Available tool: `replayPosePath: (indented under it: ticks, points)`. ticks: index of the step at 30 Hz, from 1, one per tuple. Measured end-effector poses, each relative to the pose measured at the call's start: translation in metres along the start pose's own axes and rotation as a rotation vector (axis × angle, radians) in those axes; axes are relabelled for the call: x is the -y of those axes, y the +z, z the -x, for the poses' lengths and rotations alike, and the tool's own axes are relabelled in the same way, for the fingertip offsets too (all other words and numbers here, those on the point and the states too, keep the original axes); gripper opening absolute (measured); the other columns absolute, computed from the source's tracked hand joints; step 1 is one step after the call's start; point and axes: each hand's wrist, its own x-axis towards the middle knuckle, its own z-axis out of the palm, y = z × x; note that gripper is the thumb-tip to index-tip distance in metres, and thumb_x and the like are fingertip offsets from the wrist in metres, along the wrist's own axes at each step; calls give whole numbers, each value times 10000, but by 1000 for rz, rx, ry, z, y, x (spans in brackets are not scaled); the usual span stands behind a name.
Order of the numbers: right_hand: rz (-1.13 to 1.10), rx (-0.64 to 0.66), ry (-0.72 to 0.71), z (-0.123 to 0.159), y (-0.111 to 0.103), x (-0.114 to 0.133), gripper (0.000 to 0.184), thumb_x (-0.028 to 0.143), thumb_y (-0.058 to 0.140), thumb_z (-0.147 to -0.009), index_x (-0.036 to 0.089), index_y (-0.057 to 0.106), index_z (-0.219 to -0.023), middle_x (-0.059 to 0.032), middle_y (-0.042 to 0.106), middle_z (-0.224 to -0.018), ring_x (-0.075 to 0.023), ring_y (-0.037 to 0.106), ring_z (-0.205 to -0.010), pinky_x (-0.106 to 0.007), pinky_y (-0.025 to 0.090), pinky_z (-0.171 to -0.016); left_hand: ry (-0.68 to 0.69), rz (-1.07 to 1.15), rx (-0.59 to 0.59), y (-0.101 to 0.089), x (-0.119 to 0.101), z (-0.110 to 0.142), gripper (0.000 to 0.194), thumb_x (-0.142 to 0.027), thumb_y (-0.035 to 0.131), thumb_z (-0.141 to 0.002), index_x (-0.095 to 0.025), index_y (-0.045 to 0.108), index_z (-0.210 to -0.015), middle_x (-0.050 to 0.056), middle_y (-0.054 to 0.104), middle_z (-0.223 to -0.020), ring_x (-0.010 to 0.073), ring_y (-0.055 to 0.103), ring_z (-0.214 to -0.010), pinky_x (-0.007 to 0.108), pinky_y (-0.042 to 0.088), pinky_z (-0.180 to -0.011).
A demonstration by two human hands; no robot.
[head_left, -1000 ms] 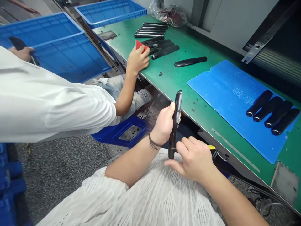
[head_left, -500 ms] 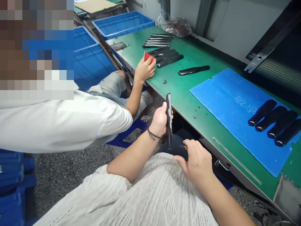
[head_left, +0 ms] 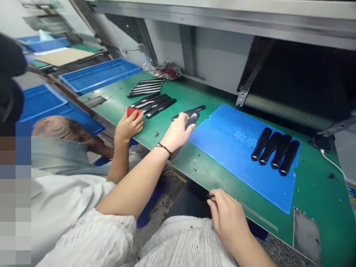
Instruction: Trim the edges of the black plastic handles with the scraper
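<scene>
My left hand (head_left: 178,131) reaches out over the near side of the green table, its fingers closed round a glossy black handle-shaped piece (head_left: 193,119). Just beyond it another long black piece (head_left: 198,108) lies on the table. My right hand (head_left: 229,213) hovers at the table's front edge, above my lap. Between its thumb and fingers is a small tool with a yellow handle (head_left: 213,199) and a thin dark tip; most of it is hidden by the fingers. Several similar black handle pieces (head_left: 275,150) lie side by side on a blue plastic sheet (head_left: 222,148) to the right.
To the left, a co-worker's hand (head_left: 129,128) holds a red pad (head_left: 131,112) beside rows of black pieces (head_left: 161,107). Blue crates (head_left: 101,76) stand past the table's left end. A plastic bag (head_left: 168,70), a dark flat plate (head_left: 306,233) and a cabled phone (head_left: 322,142) rest on the green table (head_left: 217,174).
My left hand has moved from above my lap out over the table, carrying the black piece. My right hand still holds the small tool. The view has turned rightward and up.
</scene>
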Motion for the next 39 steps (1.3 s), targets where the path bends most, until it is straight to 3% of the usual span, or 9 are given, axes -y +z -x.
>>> replayPosePath:
  ticks: [7,11,15,19,25,28,31,35,39]
  points:
    - [309,-164,212,21,-54,-63,331,332,414,-1094,179,501,-1375,-54,595,-1092,-135,599,-833,-278,468,-653,267,-520,175,79,12,-112,392,-453,550,-969,-95,632,-1104,203,584,-1180,329,599,-1074,417,485,-985]
    - [506,-131,302,-4,-74,-115,251,357,504,-1064,186,597,-1222,-35,585,-1027,-139,600,-789,-289,429,-622,296,-578,126,81,38,-144,395,-432,546,-977,-82,646,-1130,176,564,-1128,335,586,-1094,457,504,-992]
    - [621,157,453,-63,-75,-150,472,551,509,-1055,165,620,-1302,-96,561,-1132,-190,634,-895,-302,497,-691,179,-498,-136,71,41,-150,472,-489,543,-970,-57,656,-1125,226,565,-1184,401,576,-1130,544,505,-956]
    - [599,367,483,-102,-64,-154,512,562,535,-1032,167,597,-1352,-150,514,-1205,-249,639,-952,-372,552,-778,214,-267,-230,70,12,-114,407,-448,491,-995,-91,636,-1125,192,558,-1137,389,555,-1187,549,486,-1000]
    - [516,401,413,-81,-50,-118,303,261,450,-1011,198,613,-1259,-108,533,-1098,-220,644,-874,-363,561,-760,619,-65,-23,65,-52,10,249,-291,530,-1003,-107,602,-1155,136,574,-1085,256,600,-1004,420,532,-932]
    - [382,292,323,-52,-50,-95,406,220,486,-964,212,574,-1360,-99,569,-1180,-213,649,-953,-373,583,-844,933,-62,100,67,-80,61,399,-199,563,-985,-136,534,-1377,180,565,-1363,308,552,-1261,474,474,-1076]
    - [171,-29,109,-20,-56,-73,405,157,451,-969,157,552,-1362,-93,608,-1224,-171,639,-1068,-319,563,-958,1112,-47,226,67,-101,91,461,-175,561,-991,-146,492,-1446,174,599,-1410,334,561,-1316,510,450,-1093]
    - [24,-381,-73,10,-77,-42,191,151,460,-1053,138,555,-1218,-53,650,-1095,-101,631,-985,-225,517,-879,955,64,555,40,-115,120,171,-224,556,-1023,-173,615,-1175,63,717,-962,224,685,-826,332,471,-702]
    - [32,-403,-155,19,-97,-19,43,138,574,-1024,127,574,-1065,-27,628,-967,-85,588,-900,-219,470,-836,672,241,862,2,-116,152,122,-288,646,-980,-182,589,-999,20,693,-802,173,654,-702,268,404,-613]
